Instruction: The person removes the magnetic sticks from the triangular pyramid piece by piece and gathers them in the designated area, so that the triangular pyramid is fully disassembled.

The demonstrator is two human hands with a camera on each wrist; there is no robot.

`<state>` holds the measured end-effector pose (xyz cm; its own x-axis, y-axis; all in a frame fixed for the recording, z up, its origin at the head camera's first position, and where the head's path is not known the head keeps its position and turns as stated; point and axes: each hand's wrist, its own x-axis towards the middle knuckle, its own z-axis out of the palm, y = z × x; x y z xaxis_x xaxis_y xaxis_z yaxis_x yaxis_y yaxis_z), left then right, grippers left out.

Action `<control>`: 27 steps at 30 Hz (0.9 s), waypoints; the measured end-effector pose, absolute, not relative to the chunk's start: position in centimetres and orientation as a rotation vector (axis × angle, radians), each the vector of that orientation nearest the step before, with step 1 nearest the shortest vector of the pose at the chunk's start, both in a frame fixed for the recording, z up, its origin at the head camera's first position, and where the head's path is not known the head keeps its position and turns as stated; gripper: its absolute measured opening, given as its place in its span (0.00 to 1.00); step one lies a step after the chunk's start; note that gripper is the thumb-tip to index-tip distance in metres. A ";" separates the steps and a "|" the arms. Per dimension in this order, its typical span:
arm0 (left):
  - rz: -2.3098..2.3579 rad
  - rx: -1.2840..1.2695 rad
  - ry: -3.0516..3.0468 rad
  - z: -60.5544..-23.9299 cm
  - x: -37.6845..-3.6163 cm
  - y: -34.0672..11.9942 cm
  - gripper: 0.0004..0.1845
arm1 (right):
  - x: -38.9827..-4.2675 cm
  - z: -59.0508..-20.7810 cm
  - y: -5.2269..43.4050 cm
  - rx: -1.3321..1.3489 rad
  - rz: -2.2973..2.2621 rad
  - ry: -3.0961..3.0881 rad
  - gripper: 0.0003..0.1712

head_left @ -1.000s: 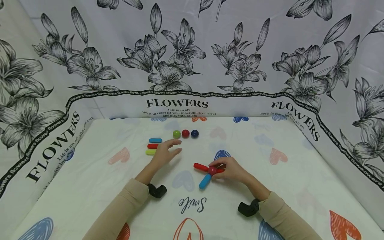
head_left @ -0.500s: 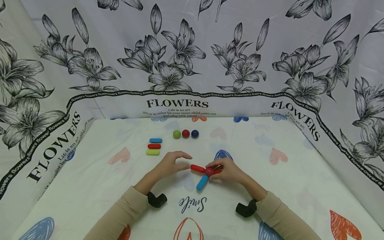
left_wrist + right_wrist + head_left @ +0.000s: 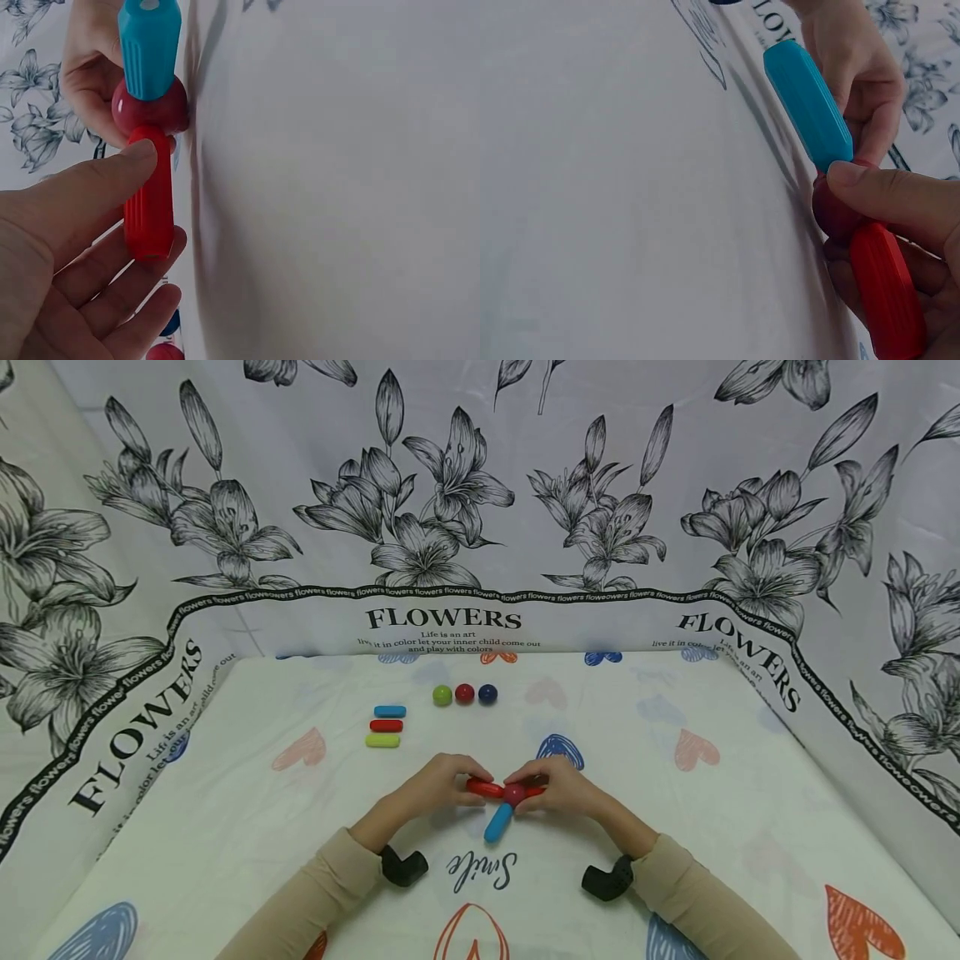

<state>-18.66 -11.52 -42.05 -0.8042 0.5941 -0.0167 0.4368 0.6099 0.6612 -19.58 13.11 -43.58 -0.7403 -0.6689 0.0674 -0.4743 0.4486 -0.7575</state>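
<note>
A small assembly lies on the heart-print table cloth [image 3: 675, 827]: a dark red ball [image 3: 514, 793] with a red stick [image 3: 483, 788] out to its left and a blue stick [image 3: 497, 823] pointing toward me. My left hand [image 3: 459, 783] pinches the left red stick, thumb [image 3: 90, 187] on top of the red stick [image 3: 148, 202] and fingers beneath. My right hand [image 3: 542, 787] holds the ball [image 3: 834, 214] under its thumb [image 3: 892, 196], with a second red stick [image 3: 886, 296] lying in its fingers. The blue stick [image 3: 808, 105] juts free from the ball.
Three loose sticks, blue [image 3: 389, 711], red [image 3: 386, 725] and yellow-green [image 3: 382, 740], lie stacked at the back left. A green ball [image 3: 442, 695], a red ball [image 3: 465, 694] and a dark blue ball [image 3: 487, 694] sit in a row behind. Floral cloth walls enclose the table.
My left hand came from beside the loose sticks toward me and to the right, and took hold of the left red stick. The assembly shifted slightly left.
</note>
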 end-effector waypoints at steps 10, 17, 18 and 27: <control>0.977 0.853 2.606 -42.2 -18.6 -11.3 0.14 | -19.5 -43.5 12.7 -0.978 -1.168 2.447 0.21; 0.966 0.869 2.606 -42.2 -18.7 -11.2 0.12 | -19.5 -43.5 12.7 -0.981 -1.153 2.446 0.21; 0.964 0.876 2.606 -42.2 -18.7 -11.2 0.12 | -19.5 -43.5 12.7 -0.984 -1.153 2.445 0.21; 0.949 0.900 2.609 -42.1 -18.6 -11.1 0.11 | -19.5 -43.6 12.7 -1.034 -1.144 2.451 0.21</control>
